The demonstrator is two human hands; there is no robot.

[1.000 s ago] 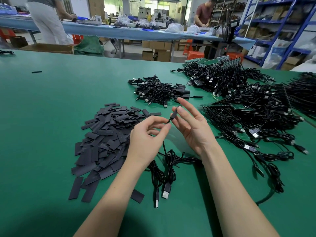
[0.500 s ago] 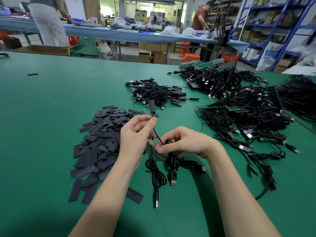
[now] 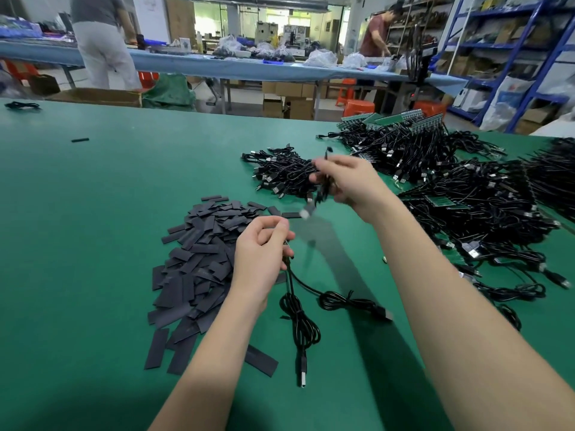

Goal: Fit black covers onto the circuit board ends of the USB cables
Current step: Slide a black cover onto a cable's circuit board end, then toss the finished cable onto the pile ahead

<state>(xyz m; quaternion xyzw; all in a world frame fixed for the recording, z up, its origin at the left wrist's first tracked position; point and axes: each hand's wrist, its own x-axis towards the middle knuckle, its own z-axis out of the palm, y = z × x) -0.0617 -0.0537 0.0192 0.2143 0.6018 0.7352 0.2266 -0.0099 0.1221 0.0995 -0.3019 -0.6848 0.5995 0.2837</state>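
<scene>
Head view: right hand (image 3: 348,181) grips a blurred cable (image 3: 322,188) just short of the finished pile (image 3: 280,175) (farther out); left hand (image 3: 261,253) pinches two cable ends (image 3: 287,262), covers (image 3: 199,259) lying immediately leftward.

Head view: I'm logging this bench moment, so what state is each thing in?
Left hand: fingers curled, pinching two cable ends.
Two cables: coiled, lying on the mat.
Right hand: lifted, gripping a blurred cable.
Blurred cable: dangling, plug down.
Cover pile: loose, flat.
Near cable heap: tangled.
Right cable heap: tangled, green boards showing.
</scene>
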